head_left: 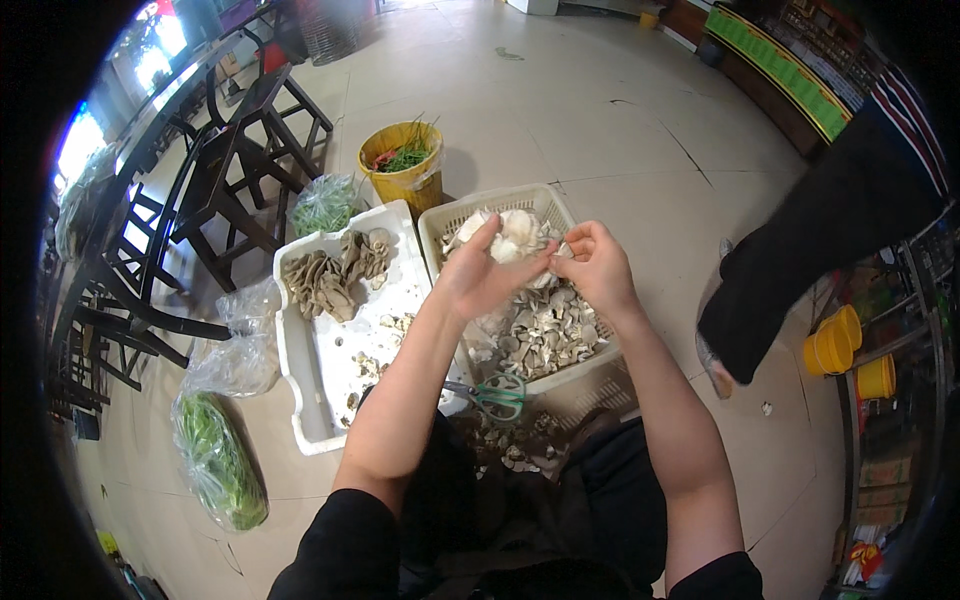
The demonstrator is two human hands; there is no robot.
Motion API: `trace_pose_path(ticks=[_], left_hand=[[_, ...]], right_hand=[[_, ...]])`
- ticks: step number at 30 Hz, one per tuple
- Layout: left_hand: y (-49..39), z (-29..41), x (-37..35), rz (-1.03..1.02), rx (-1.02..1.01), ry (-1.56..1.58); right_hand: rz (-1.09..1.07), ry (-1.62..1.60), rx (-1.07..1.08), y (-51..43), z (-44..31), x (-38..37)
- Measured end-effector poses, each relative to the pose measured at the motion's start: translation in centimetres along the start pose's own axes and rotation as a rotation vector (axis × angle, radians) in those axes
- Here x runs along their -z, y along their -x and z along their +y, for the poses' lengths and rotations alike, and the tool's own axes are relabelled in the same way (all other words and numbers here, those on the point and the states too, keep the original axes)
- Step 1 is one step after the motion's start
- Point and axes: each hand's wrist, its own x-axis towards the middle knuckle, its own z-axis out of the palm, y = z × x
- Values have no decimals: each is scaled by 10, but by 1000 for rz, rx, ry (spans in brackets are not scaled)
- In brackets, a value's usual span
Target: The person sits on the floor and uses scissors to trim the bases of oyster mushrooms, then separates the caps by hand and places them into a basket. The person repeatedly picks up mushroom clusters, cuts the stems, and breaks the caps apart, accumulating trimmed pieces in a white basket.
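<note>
Both my hands are over a cream plastic basket (pixel 551 196) of oyster mushrooms (pixel 551 337). My left hand (pixel 491 274) has its thumb raised and its fingers stretched towards my right hand. Just past it is a pale mushroom clump (pixel 517 231); whether it rests in that hand or in the basket is unclear. At the left fingertips, my right hand (pixel 600 266) pinches a small mushroom piece (pixel 564 250). Green-handled scissors (pixel 501 397) lie at the near side of the basket. A white foam box (pixel 296 360) at the left holds a greyish-brown mushroom cluster (pixel 330 281) and trimmed scraps (pixel 369 366).
A yellow bucket (pixel 416 187) with green stalks stands beyond the boxes. Bagged greens (pixel 221 465) lie on the floor at the left, near dark wooden stools (pixel 217 180). Another person's dark-trousered leg (pixel 780 255) is at the right, by shelving with yellow buckets (pixel 829 345).
</note>
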Motion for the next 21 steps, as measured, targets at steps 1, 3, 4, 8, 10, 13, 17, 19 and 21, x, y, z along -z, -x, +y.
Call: trace_pose_path(ticks=[1, 3, 4, 8, 10, 13, 17, 19, 21], left_hand=[[-1, 2, 1, 36, -16, 62], [-3, 6, 7, 63, -86, 163], [-5, 10, 14, 55, -141, 202], [-9, 16, 21, 105, -295, -12], [-8, 10, 16, 161, -237, -216], [-11, -2, 14, 220, -147, -383], [-19, -14, 22, 191, -232, -684], [-16, -19, 13, 166, -222, -419], [-18, -18, 16, 167, -199, -367]], right_hand=[[-19, -53, -27, 0, -2, 1], [34, -154, -127, -3, -2, 7], [61, -204, -176, -5, -2, 10], [141, -167, -207, -9, 5, 26], [92, -246, -213, -9, 3, 27], [5, -211, -137, -9, -6, 11], [25, 266, 206, -6, -13, -6], [148, 463, 352, 0, -16, -13], [122, 456, 374, 5, -20, -18]])
